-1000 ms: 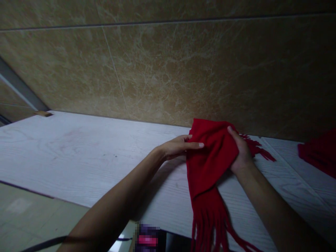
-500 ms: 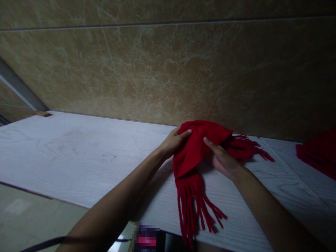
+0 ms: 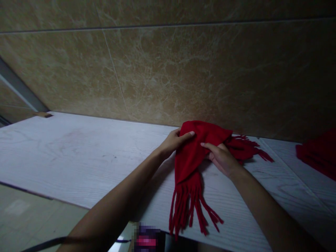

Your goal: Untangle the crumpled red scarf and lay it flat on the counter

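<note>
The red knitted-looking fabric scarf with long fringe (image 3: 190, 157) is on the white wood-grain tabletop (image 3: 91, 157), near the brown marbled tile wall (image 3: 157, 70). Its folded body lies between the person's two hands: the bare left hand (image 3: 173, 141) clamps the upper left edge, thumb on top and fingers behind, while the bare right hand (image 3: 220, 157) pinches the right edge of the fold, thumb on top and fingers partly hidden beneath.

The upper section's long axis runs from the wall toward the person, its tasselled end (image 3: 185, 206) pointing at the table's front edge. Another fringed end (image 3: 250, 143) points right along the wall. The cloth is plain and softly creased, narrowing above the loose, splayed strands.
</note>
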### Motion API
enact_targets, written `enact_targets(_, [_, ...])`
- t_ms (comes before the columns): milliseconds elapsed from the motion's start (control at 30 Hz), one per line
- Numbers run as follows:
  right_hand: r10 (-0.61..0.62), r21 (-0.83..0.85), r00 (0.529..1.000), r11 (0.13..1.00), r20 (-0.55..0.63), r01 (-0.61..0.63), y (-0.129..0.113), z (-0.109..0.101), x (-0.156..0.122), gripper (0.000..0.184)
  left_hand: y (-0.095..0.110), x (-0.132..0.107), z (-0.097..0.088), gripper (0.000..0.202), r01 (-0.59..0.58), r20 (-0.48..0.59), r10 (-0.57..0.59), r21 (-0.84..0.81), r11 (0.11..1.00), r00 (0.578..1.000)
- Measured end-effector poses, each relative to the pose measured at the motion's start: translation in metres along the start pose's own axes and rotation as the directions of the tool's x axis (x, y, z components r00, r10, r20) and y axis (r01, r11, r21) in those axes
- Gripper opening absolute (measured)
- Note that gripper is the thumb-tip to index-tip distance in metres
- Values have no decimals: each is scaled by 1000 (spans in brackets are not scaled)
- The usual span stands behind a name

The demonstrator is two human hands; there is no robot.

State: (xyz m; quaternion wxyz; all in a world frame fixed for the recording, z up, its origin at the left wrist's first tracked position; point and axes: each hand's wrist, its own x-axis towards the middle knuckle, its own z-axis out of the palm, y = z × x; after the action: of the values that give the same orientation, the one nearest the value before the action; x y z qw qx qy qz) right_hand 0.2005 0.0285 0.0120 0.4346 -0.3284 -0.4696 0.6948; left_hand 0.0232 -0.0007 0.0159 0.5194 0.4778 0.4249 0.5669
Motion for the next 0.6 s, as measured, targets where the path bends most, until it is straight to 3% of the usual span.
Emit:
enact_targets(100, [-39,100,997,994,-74,46,-3,-7,7,25,2,-5,1,49,155,157,-156,15,988,975])
enact_targets(200, [-46,140,995,989,-89,58,-2,-17,16,23,1,-7,-1,48,236,219,-248,80,968,944])
enact_targets(300, [-52,95,983,993,-177,70,1,-27,22,24,-4,-4,-5,41,234,187,-253,121,965,949])
enact_targets(400, [-94,15,939,994,-331,105,2,-33,26,29,-9,4,-9,32,155,57,-159,78,985,986])
enact_targets(500, [-76,31,965,996,-252,87,1,-36,27,28,-9,7,-10,28,36,-30,-36,-4,999,999])
enact_targets(600, [-35,103,992,994,-123,48,0,-35,27,20,-3,4,-8,37,49,-15,-50,-54,997,999])
